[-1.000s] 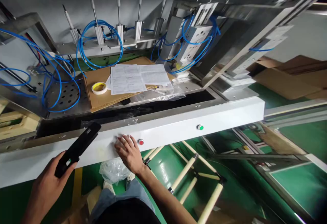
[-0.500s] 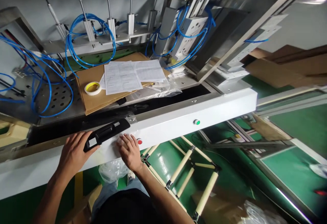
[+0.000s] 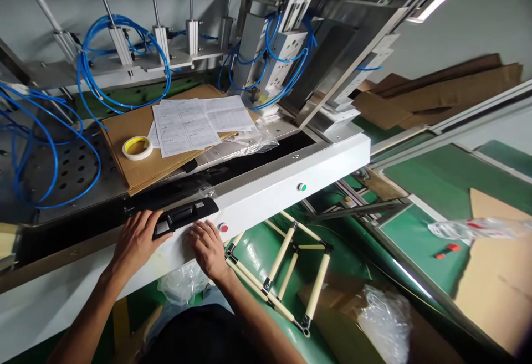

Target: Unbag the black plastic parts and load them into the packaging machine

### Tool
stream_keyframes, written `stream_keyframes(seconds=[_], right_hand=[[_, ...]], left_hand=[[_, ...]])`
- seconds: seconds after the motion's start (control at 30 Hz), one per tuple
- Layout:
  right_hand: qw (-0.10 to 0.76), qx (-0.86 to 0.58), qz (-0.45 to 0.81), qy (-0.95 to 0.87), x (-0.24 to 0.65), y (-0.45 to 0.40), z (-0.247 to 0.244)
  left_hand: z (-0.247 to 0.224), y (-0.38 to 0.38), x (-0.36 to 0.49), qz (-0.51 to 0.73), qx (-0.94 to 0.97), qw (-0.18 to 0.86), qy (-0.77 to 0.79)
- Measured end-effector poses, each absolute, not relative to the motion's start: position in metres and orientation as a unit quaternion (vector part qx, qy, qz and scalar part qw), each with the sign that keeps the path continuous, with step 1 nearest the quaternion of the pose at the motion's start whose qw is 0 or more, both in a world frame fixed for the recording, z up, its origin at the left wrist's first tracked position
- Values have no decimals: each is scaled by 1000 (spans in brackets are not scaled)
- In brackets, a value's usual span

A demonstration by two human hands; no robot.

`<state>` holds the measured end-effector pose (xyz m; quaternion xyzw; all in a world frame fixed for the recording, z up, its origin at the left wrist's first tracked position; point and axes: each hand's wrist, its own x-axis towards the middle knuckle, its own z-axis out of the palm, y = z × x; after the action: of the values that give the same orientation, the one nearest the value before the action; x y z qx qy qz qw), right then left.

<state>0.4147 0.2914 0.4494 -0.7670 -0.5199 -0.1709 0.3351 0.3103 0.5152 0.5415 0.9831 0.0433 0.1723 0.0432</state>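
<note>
A long black plastic trim piece, with a recess and a small silver-grey insert at each end, lies along the top edge of the white machine front. My left hand grips its left end, thumb on the near side and fingers over the far side. My right hand lies on the white front just below the piece's right half, fingers stretched and a little bent, with nothing in it. Whether its fingertips touch the piece, I cannot tell. Right beside that hand is a red push button.
Behind lie cardboard sheets with printed papers and a tape roll. Blue air hoses loop around the cylinders. A green button sits further right. Below stand a cream pipe frame and plastic bags.
The view has swung right, so the machine sits further left in it. My left hand and the trim piece have shifted slightly right along the edge. My right hand stays by the red button.
</note>
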Motion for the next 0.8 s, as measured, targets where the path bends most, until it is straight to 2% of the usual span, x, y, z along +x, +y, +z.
stream_keyframes(seconds=[0.47,0.67,0.8], right_hand=[[352,-756,-185,-520,418,289,460],[359,-758,-161,-520,422,289,489],[357,-752,-130,-538,429,293,515]], left_hand=[[533,513,311,184,981,46,51],[545,512,284,258,960,103,48],[547,506,253,246,963,103,34]])
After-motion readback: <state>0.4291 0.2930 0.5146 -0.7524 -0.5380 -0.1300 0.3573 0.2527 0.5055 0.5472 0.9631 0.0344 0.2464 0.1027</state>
